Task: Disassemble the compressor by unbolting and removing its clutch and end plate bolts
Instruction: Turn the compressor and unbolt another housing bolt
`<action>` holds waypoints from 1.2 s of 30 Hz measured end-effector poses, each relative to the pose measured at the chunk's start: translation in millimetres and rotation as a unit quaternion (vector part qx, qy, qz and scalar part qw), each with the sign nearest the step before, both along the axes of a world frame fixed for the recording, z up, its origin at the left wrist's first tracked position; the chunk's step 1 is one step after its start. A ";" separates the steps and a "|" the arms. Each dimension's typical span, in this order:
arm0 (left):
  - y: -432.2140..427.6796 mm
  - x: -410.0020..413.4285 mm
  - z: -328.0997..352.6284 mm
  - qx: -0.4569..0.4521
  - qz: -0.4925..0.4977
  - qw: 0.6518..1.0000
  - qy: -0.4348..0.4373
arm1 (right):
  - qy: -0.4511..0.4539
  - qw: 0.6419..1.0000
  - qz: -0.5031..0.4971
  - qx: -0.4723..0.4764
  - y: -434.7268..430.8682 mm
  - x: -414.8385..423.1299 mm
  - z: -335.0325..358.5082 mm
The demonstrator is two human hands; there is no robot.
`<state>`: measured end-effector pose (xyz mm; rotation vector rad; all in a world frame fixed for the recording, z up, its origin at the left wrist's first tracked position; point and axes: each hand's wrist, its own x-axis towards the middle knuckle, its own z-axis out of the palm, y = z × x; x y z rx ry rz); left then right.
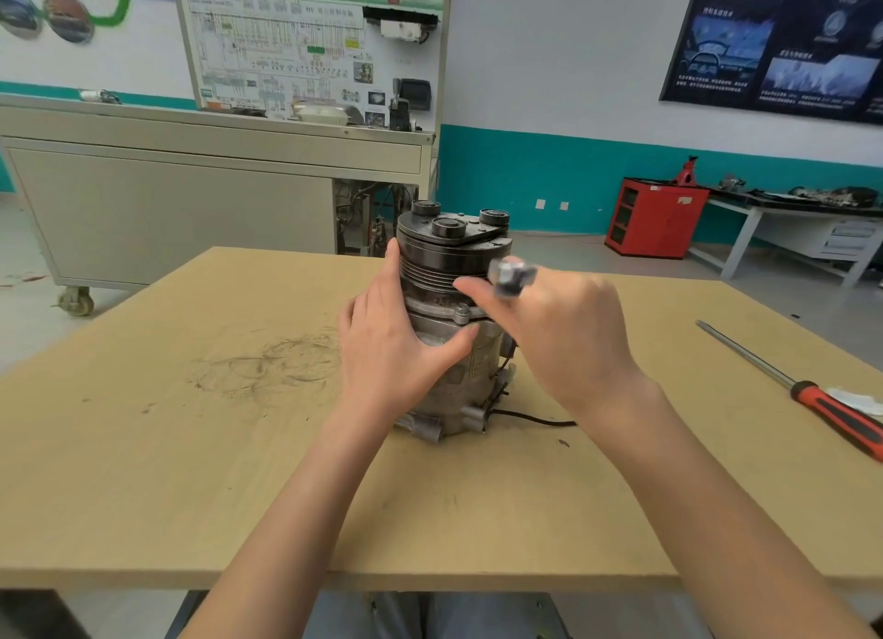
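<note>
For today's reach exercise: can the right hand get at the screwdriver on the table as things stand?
Probably yes: bare table lies between the right hand and the screwdriver, though it holds a small blurred metal piece.

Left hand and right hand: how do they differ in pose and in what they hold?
The left hand lies flat against the compressor, fingers straight; the right hand curls round a small blurred metal piece. The left hand is at the compressor's left side, the right hand at its right. Both are bare.
</note>
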<state>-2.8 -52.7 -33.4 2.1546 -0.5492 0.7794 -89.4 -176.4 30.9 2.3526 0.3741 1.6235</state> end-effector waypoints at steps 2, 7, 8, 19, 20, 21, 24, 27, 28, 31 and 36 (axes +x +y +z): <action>0.8 -0.9 1.5 -0.001 -0.014 1.000 0.017 | -0.015 0.999 -0.042 -0.018 5.9 0.5 -10.7; 3.2 -5.2 5.0 -0.002 -0.025 0.999 0.025 | -0.077 0.994 -0.079 -0.028 9.2 2.7 -21.0; 3.4 -6.7 5.0 0.000 -0.029 0.999 0.023 | -0.077 0.994 -0.068 -0.024 8.0 3.6 -20.0; -2.7 1.2 2.7 -0.022 -0.001 0.999 0.027 | -0.084 0.996 0.003 -0.015 10.1 5.9 -25.5; -1.8 -1.5 1.0 -0.019 -0.003 1.000 0.019 | -0.060 0.996 0.063 0.030 3.3 4.8 -30.5; -1.0 -2.3 0.1 -0.012 -0.006 1.000 0.010 | -0.020 0.983 0.147 0.106 -5.1 3.5 -35.5; 1.5 0.4 -0.7 -0.001 -0.009 1.000 0.001 | 0.137 0.807 0.377 0.433 -37.2 3.0 -39.9; 1.3 0.2 -0.2 0.001 -0.011 1.000 0.003 | 0.268 0.622 0.460 0.574 -72.1 22.6 -30.6; 1.1 -0.3 0.1 0.001 -0.011 1.000 0.003 | 0.302 0.584 0.475 0.585 -79.2 30.5 -27.6; 1.3 -0.8 0.3 0.003 -0.009 1.000 0.009 | 0.359 0.479 0.506 0.621 -88.4 53.7 -26.5; 0.6 0.6 -0.1 -0.002 -0.013 1.000 0.006 | 0.368 0.413 0.502 0.665 -82.7 73.5 -27.0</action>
